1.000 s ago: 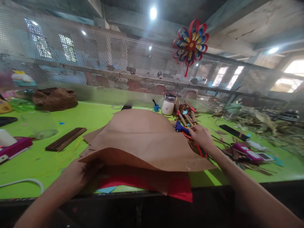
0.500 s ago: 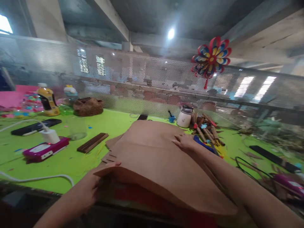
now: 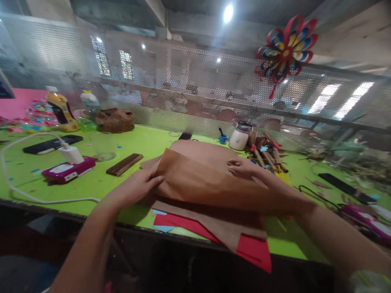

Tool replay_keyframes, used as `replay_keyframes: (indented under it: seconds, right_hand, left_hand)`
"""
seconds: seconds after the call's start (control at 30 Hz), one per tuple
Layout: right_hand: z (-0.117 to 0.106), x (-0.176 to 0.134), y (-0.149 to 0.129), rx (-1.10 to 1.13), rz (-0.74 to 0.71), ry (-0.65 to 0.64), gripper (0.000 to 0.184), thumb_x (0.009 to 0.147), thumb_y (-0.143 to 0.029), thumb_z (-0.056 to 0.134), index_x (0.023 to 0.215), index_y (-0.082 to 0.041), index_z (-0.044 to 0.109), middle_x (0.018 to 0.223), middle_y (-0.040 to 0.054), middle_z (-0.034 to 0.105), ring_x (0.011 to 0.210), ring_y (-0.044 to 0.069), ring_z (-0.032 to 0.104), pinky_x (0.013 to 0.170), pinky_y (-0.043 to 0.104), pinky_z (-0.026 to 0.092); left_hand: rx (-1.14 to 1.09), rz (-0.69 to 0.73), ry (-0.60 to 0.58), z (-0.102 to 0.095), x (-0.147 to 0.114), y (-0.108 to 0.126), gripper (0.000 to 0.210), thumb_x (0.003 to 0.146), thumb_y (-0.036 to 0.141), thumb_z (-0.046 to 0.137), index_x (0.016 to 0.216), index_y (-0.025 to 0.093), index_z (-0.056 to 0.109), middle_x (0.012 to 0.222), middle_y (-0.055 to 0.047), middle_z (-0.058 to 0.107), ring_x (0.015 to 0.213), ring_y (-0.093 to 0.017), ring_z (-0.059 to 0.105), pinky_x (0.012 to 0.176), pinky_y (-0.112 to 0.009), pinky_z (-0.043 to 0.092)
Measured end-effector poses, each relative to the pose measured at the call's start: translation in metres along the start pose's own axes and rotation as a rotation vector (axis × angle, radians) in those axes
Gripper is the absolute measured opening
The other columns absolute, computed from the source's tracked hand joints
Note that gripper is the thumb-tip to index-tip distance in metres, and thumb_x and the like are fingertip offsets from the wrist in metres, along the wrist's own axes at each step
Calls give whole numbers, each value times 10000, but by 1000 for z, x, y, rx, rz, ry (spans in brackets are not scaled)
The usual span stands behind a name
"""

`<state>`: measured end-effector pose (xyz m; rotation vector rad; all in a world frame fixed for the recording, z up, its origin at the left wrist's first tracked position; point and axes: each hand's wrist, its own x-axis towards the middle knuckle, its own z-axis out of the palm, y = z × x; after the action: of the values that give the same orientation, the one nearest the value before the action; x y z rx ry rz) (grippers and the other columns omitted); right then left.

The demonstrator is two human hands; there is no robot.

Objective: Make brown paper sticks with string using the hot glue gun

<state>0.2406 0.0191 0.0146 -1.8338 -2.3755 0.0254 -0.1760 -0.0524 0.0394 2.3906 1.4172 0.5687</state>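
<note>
A large sheet of brown paper [image 3: 198,179] is bent up and over at its near side, above other brown sheets on the green table. My left hand [image 3: 148,181] pinches the raised left edge of this sheet between thumb and fingers. On the right, my right hand [image 3: 242,167] is at the sheet's upper surface with its fingers curled; the bent part hides some of the contact. Beneath lie more brown paper [image 3: 220,221] and red paper [image 3: 255,250], which overhang the table's front edge, with light blue scraps [image 3: 163,228] beside them.
To the left are dark brown strips [image 3: 124,164], a clear cup [image 3: 105,147], a purple power strip [image 3: 69,169] with a white cable, and a phone [image 3: 53,143]. A white jar [image 3: 240,136] and rolled brown sticks [image 3: 265,152] stand behind. A perforated metal screen [image 3: 195,89] borders the back.
My left hand has lifted the sheet's near edge and carried it away from me, exposing the brown and red paper below. My right hand's fingers have curled. The camera view has tilted downward.
</note>
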Motion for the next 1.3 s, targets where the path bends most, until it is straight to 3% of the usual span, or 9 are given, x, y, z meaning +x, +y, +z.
replay_keyframes:
  seconds: [0.1, 0.23, 0.4, 0.53, 0.63, 0.73, 0.93, 1.07, 1.3]
  right_hand:
    - [-20, -33, 15, 526, 52, -45, 465, 852, -517, 468, 1145, -202, 643, 1132, 83, 665, 1007, 230, 615, 863, 319, 463]
    - [-21, -82, 27, 1121, 346, -119, 702, 848, -690, 241, 1038, -164, 666, 966, 124, 715, 865, 250, 677, 776, 366, 509]
    - [-7, -115, 7, 1339, 503, 143, 768, 823, -735, 176, 944, -155, 666, 826, 150, 725, 823, 281, 687, 701, 395, 525]
    - [2, -117, -14, 1299, 600, 304, 517, 759, -624, 551, 946, -161, 681, 895, 125, 731, 831, 273, 681, 731, 388, 527]
    - [8, -118, -17, 1334, 570, 296, 445, 642, -437, 756, 974, -149, 684, 956, 113, 725, 837, 266, 673, 752, 378, 521]
    - [14, -122, -12, 1462, 555, 252, 433, 621, -383, 769, 965, -134, 679, 908, 107, 727, 799, 251, 669, 729, 367, 514]
    - [27, -118, -13, 844, 507, 472, 320, 789, -433, 559, 899, -153, 669, 932, 87, 707, 830, 236, 623, 751, 354, 456]
    - [27, -110, -18, 397, 470, 455, 314, 866, -404, 410, 750, -181, 598, 797, 80, 673, 736, 215, 588, 674, 317, 410]
    - [25, -110, -19, 208, 381, 432, 322, 891, -400, 375, 621, -225, 394, 613, 23, 536, 588, 172, 506, 577, 281, 334]
  left_hand:
    - [65, -50, 18, 1, 16, 0, 462, 871, 464, 356, 1088, 182, 650, 1138, -64, 661, 1052, -248, 587, 925, -332, 422]
    - [159, -86, 61, 9, 33, -1, 448, 843, 429, 378, 1069, 165, 662, 1101, -89, 674, 1039, -251, 594, 914, -328, 426]
    - [322, -169, 37, 19, 51, -2, 450, 840, 378, 347, 1061, 143, 661, 1106, -117, 670, 1049, -260, 594, 902, -328, 429]
    - [440, -219, -9, 24, 57, -3, 487, 875, 370, 276, 1094, 119, 631, 1127, -151, 655, 1036, -284, 601, 867, -362, 443]
    - [456, -251, -17, 26, 57, -4, 492, 887, 364, 252, 1078, 106, 625, 1090, -175, 661, 1004, -306, 613, 832, -383, 454]
    - [462, -280, -6, 26, 57, -3, 488, 897, 356, 240, 1080, 104, 615, 1048, -175, 671, 996, -303, 619, 822, -374, 457]
    - [500, -259, 34, 26, 50, -2, 507, 919, 387, 203, 1086, 131, 607, 941, -172, 688, 912, -320, 642, 781, -398, 458]
    - [543, -306, -22, 25, 43, -5, 542, 921, 417, 171, 1107, 127, 590, 925, -196, 685, 839, -350, 649, 700, -416, 464]
    - [597, -342, -19, 23, 40, -3, 507, 921, 434, 180, 1044, 163, 591, 887, -162, 694, 813, -322, 655, 699, -386, 466]
